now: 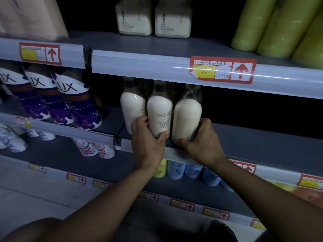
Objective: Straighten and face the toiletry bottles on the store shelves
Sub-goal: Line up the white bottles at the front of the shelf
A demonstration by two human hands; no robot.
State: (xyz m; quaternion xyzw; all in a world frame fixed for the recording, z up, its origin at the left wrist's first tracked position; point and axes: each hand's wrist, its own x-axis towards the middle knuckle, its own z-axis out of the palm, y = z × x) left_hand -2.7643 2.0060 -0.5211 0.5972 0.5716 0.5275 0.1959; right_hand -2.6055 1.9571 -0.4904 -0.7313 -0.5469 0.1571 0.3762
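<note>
Three cream-white bottles stand in a row at the front of the middle shelf. My left hand grips the base of the middle bottle, whose grey crest label faces me. My right hand grips the base of the right bottle, which shows no label and leans slightly left. The left bottle stands just behind my left hand, its small print turned to the right.
Purple LUX bottles fill the shelf section to the left. Two cream bottles and green bottles stand on the shelf above. Blue and yellow bottles sit on the shelf below. Red price tags line the shelf rails.
</note>
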